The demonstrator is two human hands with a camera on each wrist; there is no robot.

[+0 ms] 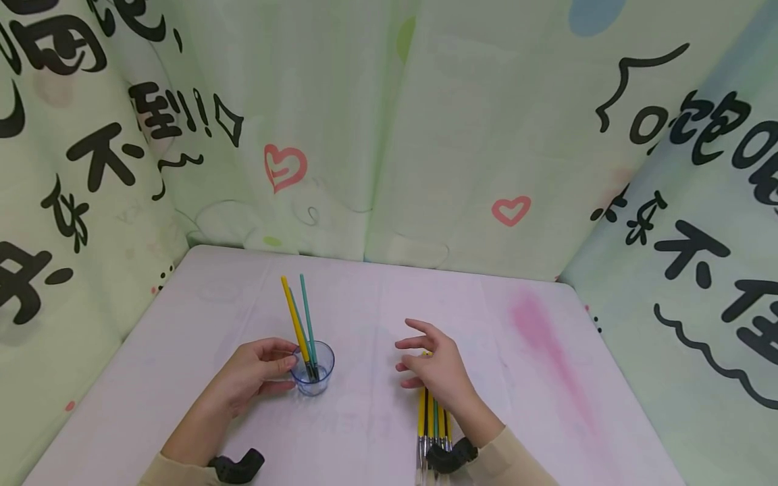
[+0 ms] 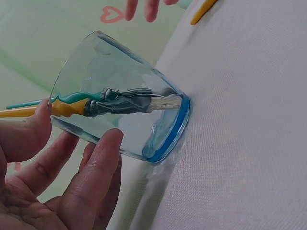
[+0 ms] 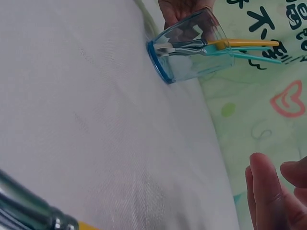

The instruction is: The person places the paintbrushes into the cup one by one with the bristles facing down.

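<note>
Left hand [image 1: 261, 368] gripped the clear cup [image 1: 327, 369] by its side; right hand [image 1: 442, 371] — empty, fingers loosely parted — hovered over brushes [image 1: 430, 420].

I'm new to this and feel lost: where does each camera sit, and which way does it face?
Head: worn on the person's head, facing forward and down over the table; the left grip, right grip and sleeves show.
Left wrist: on that wrist, aimed at the clear cup; the left grip's fingers hold it, right fingertips show at top.
Right wrist: on that wrist, aimed across the table at the cup; its own fingers show lower right, left grip beyond.
Both wrist views share the cup and brushes inside it.
</note>
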